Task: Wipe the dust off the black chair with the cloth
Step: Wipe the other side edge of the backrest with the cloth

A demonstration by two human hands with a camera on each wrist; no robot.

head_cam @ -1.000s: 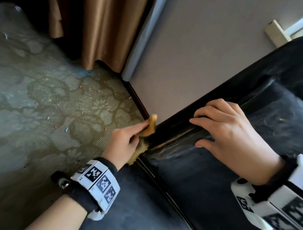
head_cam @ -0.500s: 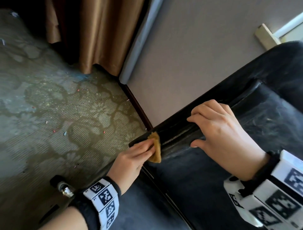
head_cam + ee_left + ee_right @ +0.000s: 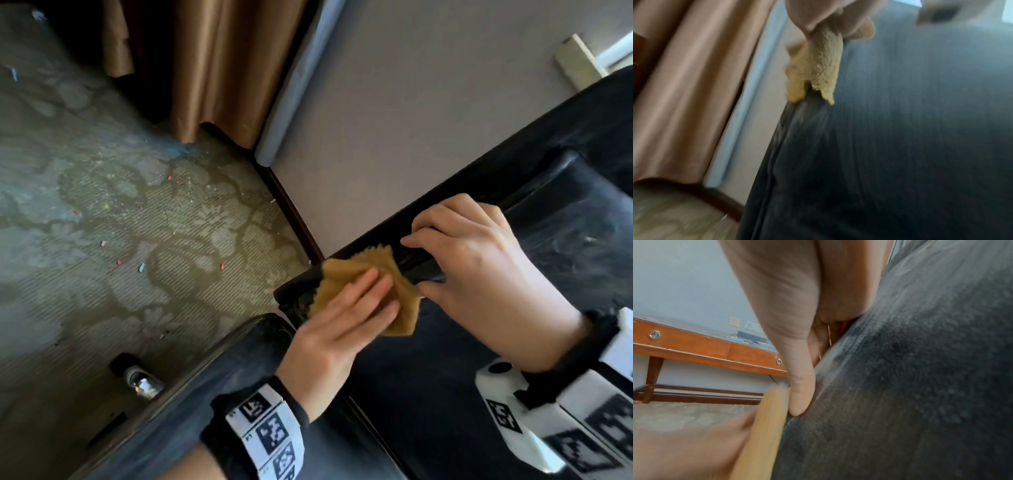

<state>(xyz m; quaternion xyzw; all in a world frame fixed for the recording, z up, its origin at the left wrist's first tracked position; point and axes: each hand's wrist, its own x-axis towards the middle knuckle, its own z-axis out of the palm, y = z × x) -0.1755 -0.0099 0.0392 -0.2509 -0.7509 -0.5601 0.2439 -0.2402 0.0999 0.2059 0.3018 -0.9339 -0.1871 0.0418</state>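
Note:
The black chair (image 3: 428, 370) lies tipped toward the wall, its dusty frame rail (image 3: 479, 195) running diagonally. A mustard-yellow cloth (image 3: 406, 308) is spread over the rail's lower end. My left hand (image 3: 380, 291) lies on it with fingers stretched across the top. In the left wrist view the cloth (image 3: 822, 65) hangs pinched between thumb and fingers against the chair (image 3: 900, 146). My right hand (image 3: 416, 267) grips the rail just beside the cloth, fingers curled over and thumb (image 3: 799, 394) underneath, against the dark upholstery (image 3: 920, 386). The cloth's edge (image 3: 760, 434) shows blurred there.
Patterned carpet (image 3: 137, 240) with small bits of debris spreads to the left. A brown curtain (image 3: 222, 68) and a grey wall (image 3: 411, 120) stand close behind the chair. A metal chair foot (image 3: 140, 380) sticks out at lower left. A wooden desk (image 3: 694, 344) stands across the room.
My left hand has slid the cloth from the rail's outer end up onto its top, toward my right hand, and the cloth now lies spread out. The right hand has kept its grip.

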